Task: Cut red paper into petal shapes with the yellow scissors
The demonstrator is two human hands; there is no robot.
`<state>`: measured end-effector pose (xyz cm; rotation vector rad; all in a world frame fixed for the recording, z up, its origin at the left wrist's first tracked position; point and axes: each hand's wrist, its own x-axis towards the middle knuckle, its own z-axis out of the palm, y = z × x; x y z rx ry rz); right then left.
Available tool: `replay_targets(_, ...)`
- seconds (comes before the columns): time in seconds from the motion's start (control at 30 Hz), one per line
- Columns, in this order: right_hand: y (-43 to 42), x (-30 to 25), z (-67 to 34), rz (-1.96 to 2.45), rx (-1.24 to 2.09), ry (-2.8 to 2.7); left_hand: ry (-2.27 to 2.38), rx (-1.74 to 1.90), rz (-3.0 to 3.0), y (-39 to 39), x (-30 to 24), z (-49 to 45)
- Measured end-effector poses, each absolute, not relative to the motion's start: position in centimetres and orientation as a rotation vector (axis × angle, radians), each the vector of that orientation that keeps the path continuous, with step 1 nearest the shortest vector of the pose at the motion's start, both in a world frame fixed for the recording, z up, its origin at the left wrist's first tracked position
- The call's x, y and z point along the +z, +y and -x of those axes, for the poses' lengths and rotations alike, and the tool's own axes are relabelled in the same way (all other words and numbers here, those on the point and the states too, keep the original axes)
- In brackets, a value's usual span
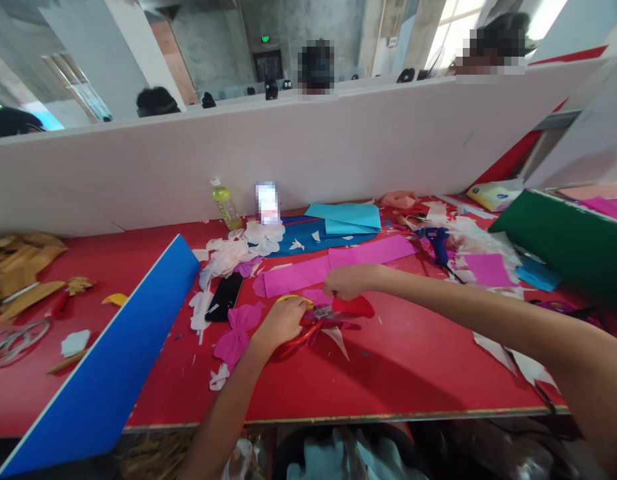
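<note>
My left hand [283, 323] is closed around the handles of a pair of scissors [322, 312], red and yellow at the grips. The blades point right and lie against a rounded red piece of paper [357, 307]. Above it, my right hand [350, 281] is a closed fist pinching that red piece; its fingertips are hidden. Just beyond the hands runs a long folded pink paper strip [298, 275]. A pink bow-shaped paper piece [238, 332] lies left of my left hand, and a white pointed scrap [338, 341] sits under the blades.
A blue divider [133, 347] stands at left, a green one [553, 247] at right. Along the back are a drink bottle [227, 205], a lit phone [267, 203], blue paper [351, 219] and a blue glue gun [437, 244]. A black phone [225, 297] lies left of the strip.
</note>
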<state>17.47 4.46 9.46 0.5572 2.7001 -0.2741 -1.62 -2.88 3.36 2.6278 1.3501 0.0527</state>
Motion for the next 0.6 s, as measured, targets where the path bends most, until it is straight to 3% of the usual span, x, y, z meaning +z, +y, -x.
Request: replay_targets(0.6,2.5,9.7,-16.9,-0.676,-0.111,2.613,1.388,-0.023,-2.634,-2.5,3.8,1.4)
